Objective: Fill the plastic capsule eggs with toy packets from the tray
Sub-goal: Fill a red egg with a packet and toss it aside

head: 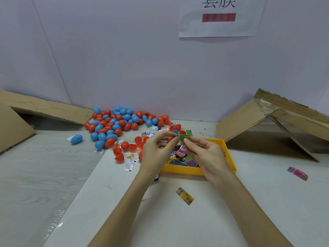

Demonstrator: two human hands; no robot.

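Note:
A small green toy packet (pixel 183 137) is held up above the yellow tray (pixel 185 169). My left hand (pixel 156 150) pinches its left end and my right hand (pixel 204 154) pinches its right end. The tray holds several colourful packets (pixel 181 155), partly hidden behind my hands. A pile of shut red and blue capsule eggs (pixel 117 122) lies at the back left by the wall. Open red egg halves (pixel 128 147) lie just left of my left hand.
Loose packets lie on the table: a yellow one (pixel 184 195) in front of the tray, a pink one (pixel 297 173) at the right, white ones (pixel 129 166) near the egg halves. Cardboard flaps stand at the left (pixel 16 125) and right (pixel 267 125). A lone blue egg (pixel 76 139) lies apart.

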